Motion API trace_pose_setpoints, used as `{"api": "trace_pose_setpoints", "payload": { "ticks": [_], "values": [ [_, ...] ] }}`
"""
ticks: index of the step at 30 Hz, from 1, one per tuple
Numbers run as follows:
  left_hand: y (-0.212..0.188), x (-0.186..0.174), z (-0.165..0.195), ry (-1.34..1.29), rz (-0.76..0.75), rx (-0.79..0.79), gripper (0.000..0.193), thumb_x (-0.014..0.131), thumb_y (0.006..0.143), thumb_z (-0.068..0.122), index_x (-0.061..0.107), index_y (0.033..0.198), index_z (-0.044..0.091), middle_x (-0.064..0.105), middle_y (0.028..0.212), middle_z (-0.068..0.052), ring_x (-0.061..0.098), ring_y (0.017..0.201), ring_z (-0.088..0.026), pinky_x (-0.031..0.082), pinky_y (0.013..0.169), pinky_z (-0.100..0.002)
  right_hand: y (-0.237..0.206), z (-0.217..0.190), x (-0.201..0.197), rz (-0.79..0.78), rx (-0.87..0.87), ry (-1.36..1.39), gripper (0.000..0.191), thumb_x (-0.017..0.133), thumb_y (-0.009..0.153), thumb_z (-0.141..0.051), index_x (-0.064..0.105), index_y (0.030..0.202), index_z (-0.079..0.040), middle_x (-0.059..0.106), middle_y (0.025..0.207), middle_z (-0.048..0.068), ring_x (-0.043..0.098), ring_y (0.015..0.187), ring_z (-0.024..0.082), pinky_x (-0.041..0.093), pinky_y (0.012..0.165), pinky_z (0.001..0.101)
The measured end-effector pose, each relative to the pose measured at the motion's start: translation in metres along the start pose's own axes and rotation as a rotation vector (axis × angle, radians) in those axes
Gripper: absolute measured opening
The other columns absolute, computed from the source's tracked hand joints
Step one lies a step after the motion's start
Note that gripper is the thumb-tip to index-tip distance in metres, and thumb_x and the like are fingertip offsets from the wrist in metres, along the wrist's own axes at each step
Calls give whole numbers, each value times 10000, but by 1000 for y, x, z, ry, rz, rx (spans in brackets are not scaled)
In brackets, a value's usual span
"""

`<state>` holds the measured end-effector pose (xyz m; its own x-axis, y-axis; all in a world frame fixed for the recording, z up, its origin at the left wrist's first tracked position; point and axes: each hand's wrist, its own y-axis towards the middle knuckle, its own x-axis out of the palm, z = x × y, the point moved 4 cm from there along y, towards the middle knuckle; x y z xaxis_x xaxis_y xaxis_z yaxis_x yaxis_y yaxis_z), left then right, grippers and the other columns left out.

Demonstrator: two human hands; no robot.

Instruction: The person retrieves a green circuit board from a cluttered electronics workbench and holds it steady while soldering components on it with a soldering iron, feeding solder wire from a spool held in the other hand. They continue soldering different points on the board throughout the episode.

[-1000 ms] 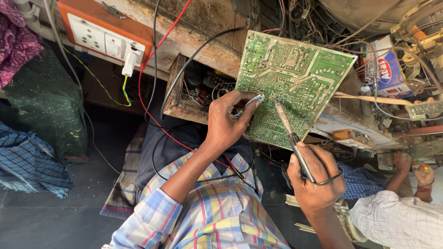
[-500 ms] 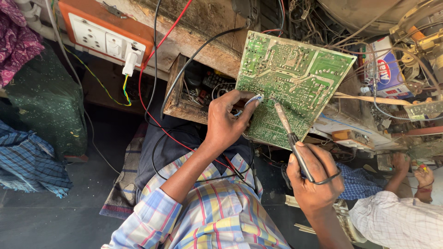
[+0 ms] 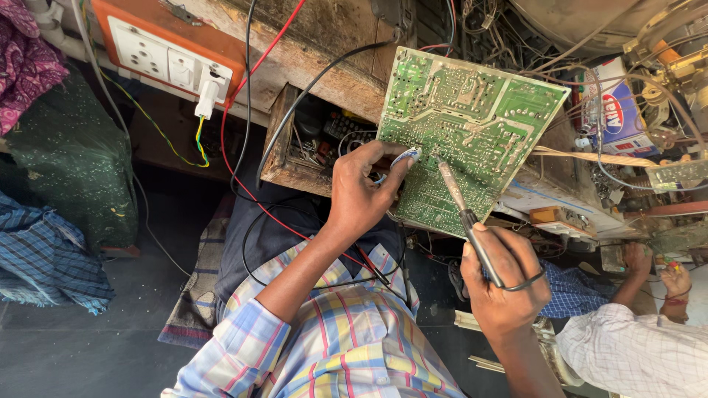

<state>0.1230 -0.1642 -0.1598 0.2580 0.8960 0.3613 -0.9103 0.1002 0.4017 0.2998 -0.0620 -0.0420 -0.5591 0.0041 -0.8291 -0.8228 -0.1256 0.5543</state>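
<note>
A green circuit board (image 3: 472, 118) leans solder side up against the cluttered bench. My left hand (image 3: 365, 191) grips its lower left edge and pinches a thin strand of solder wire (image 3: 404, 157) against the board. In my right hand (image 3: 505, 284) is a soldering iron (image 3: 461, 206), its tip touching the board just right of the wire. A black cord loops from the iron's handle over my fingers.
An orange and white socket panel (image 3: 166, 51) with a white plug sits at upper left, red and black wires trailing down. An open wooden drawer (image 3: 310, 140) holds parts. Another person's hands (image 3: 656, 269) work at the right. Cloth bundles (image 3: 44, 243) lie at left.
</note>
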Motion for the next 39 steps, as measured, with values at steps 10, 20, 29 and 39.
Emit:
{"api": "trace_pose_setpoints", "payload": {
  "ticks": [10, 20, 29, 39],
  "values": [
    [0, -1, 1, 8, -2, 4, 124, 774, 928, 85, 734, 1006, -4, 740, 838, -97, 700, 695, -135, 554, 652, -277, -1, 1, 2, 3, -23, -24, 289, 790, 908, 3, 701, 1184, -2, 687, 1126, 161, 720, 937, 298, 595, 785, 381],
    [-1, -2, 3, 8, 20, 48, 118, 771, 929, 78, 738, 1010, -1, 751, 874, -105, 722, 728, -143, 563, 679, -288, 2, -2, -1, -6, -35, -31, 281, 782, 896, 16, 707, 1166, 5, 696, 1117, 169, 722, 935, 313, 593, 798, 394],
    [-1, 5, 2, 32, 8, 5, 132, 778, 923, 85, 735, 1006, -8, 747, 849, -104, 714, 705, -141, 560, 656, -281, -2, 8, -3, 15, -43, -19, 295, 783, 897, 15, 704, 1180, -2, 690, 1107, 159, 718, 928, 308, 592, 797, 394],
    [0, 9, 0, 18, -12, -20, 129, 769, 935, 75, 733, 1024, -11, 765, 874, -85, 729, 744, -108, 580, 700, -263, -4, 15, -2, 21, -55, -13, 305, 790, 881, 14, 708, 1174, -7, 684, 1099, 162, 703, 878, 306, 583, 769, 396]
  ]
}}
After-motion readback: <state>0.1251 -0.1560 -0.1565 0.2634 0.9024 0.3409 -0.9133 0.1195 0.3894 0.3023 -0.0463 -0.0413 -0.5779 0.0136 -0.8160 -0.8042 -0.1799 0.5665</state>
